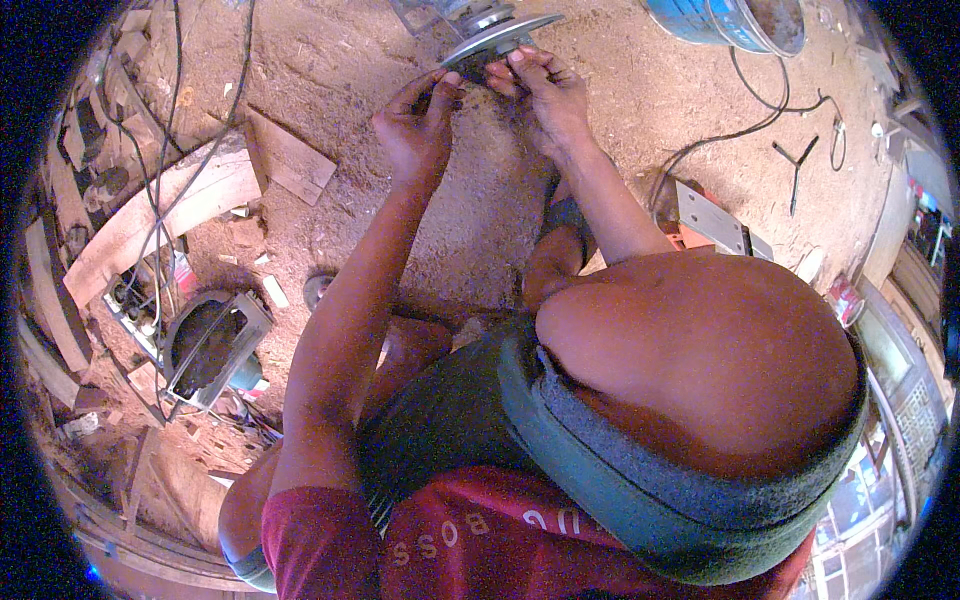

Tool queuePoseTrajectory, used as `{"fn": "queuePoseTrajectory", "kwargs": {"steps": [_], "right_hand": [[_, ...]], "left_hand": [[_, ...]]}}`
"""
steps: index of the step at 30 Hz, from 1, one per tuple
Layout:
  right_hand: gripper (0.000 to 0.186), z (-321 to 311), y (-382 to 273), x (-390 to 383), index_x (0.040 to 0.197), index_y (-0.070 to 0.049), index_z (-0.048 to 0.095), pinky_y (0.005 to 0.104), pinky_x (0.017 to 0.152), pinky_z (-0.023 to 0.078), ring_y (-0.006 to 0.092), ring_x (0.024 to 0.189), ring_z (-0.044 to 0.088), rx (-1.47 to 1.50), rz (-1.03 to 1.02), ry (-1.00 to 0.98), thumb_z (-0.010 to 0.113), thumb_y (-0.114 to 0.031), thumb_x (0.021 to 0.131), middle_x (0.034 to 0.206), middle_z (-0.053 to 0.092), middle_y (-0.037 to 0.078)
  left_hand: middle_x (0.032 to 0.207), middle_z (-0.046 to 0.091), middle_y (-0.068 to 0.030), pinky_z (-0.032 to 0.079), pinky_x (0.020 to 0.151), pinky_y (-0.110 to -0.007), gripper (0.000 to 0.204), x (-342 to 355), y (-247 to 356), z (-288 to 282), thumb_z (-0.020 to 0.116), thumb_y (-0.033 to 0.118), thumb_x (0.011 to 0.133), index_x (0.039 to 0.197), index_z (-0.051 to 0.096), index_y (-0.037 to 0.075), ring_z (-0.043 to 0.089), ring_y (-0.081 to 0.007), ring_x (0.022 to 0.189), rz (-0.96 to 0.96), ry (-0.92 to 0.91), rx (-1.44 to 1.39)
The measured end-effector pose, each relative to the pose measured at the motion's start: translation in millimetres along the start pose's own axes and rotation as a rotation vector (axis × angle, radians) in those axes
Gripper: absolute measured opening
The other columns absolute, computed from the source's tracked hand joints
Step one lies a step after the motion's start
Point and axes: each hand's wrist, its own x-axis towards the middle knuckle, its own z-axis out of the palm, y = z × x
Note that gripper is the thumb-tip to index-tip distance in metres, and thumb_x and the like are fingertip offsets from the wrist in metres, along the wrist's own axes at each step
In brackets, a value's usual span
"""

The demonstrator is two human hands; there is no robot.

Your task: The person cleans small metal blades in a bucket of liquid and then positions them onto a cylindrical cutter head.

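A round metal disc (510,36) on a shaft stands in front of me, at the top middle of the view. My left hand (418,122) is closed in a pinch, its thumb and fingertips at the disc's lower left rim. At the grey hub below the disc's middle, my right hand (550,100) is closed too, thumb and fingers pressed together. Dark shadow lies between the two sets of fingertips, so what either hand pinches cannot be made out.
Sawdust covers the ground. To the left lie a curved plank (190,205), a flat board (290,158) and a power tool with a dark round guard (215,345). A blue drum (735,22), black cables, a Y-shaped wrench (795,168) and an orange tool with a grey plate (715,218) are right.
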Motion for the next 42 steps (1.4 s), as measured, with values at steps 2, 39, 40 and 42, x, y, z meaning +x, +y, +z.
{"fn": "queuePoseTrajectory", "kwargs": {"steps": [2, 39, 40, 42], "right_hand": [[0.018, -1.1, -0.5, 0.2, 0.100, 0.003, 0.053, 0.0362, 0.075, 0.058, 0.0271, 0.085, 0.066, 0.007, 0.009, 0.001, 0.062, -0.005, 0.087, 0.092, 0.063, 0.016], [0.017, 5.8, 1.5, -2.5, 0.099, 0.002, 0.053, 0.0328, 0.073, 0.057, 0.0235, 0.082, 0.066, -0.046, -0.004, -0.003, 0.061, -0.007, 0.087, 0.089, 0.064, 0.016], [0.017, 5.2, 2.0, -2.3, 0.099, 0.002, 0.053, 0.0328, 0.073, 0.057, 0.0235, 0.082, 0.066, -0.037, -0.009, -0.014, 0.061, -0.007, 0.087, 0.089, 0.064, 0.016], [0.016, 4.3, 2.4, -2.0, 0.099, 0.002, 0.053, 0.0329, 0.073, 0.057, 0.0235, 0.082, 0.066, -0.032, -0.015, -0.024, 0.061, -0.007, 0.087, 0.090, 0.064, 0.015]], "left_hand": [[0.077, 0.067, -0.0100, 0.052, 0.064, -0.025, 0.021, 0.2, 4.3, 0.6, 0.068, 0.012, 0.084, 0.093, 0.066, -0.006, 0.064, -0.0131, 0.068, 0.012, -0.007, 0.032], [0.077, 0.067, -0.0096, 0.053, 0.065, -0.026, 0.017, -0.8, 1.4, -5.9, 0.066, 0.009, 0.085, 0.092, 0.066, -0.006, 0.064, -0.0132, 0.068, 0.058, 0.006, -0.019], [0.077, 0.068, -0.0097, 0.053, 0.065, -0.026, 0.017, -1.8, 6.7, -6.0, 0.066, 0.009, 0.085, 0.092, 0.066, -0.006, 0.064, -0.0133, 0.068, 0.048, 0.009, 0.012], [0.077, 0.068, -0.0098, 0.053, 0.066, -0.026, 0.017, -2.3, 9.4, -6.3, 0.066, 0.009, 0.085, 0.092, 0.066, -0.006, 0.064, -0.0133, 0.068, 0.032, 0.009, 0.054]]}}
